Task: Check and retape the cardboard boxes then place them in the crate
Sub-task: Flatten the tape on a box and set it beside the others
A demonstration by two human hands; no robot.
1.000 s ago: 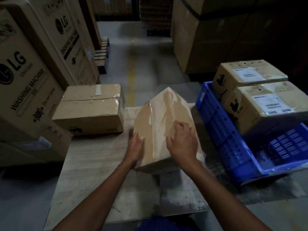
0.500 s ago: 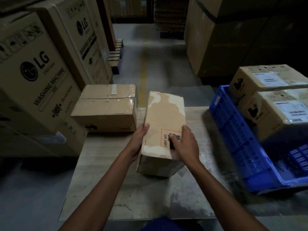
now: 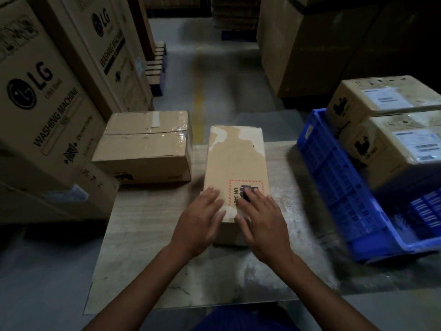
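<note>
Shifted off the sides, left hand (image 3: 199, 223) and right hand (image 3: 262, 225) lie flat atop box (image 3: 235, 161); fingers straight.

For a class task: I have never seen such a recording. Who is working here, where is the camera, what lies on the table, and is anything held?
No machine: a person works with bare hands. The camera sits on their head, looking forward and down. The left hand and right hand rest, fingers fairly straight, on the near end of a worn cardboard box marked UN 3481, which lies on the table. Neither grips it. Farther left sits a taped box. To the right stands a blue crate holding two labelled boxes. Washing machine cartons stand at the left.
</note>
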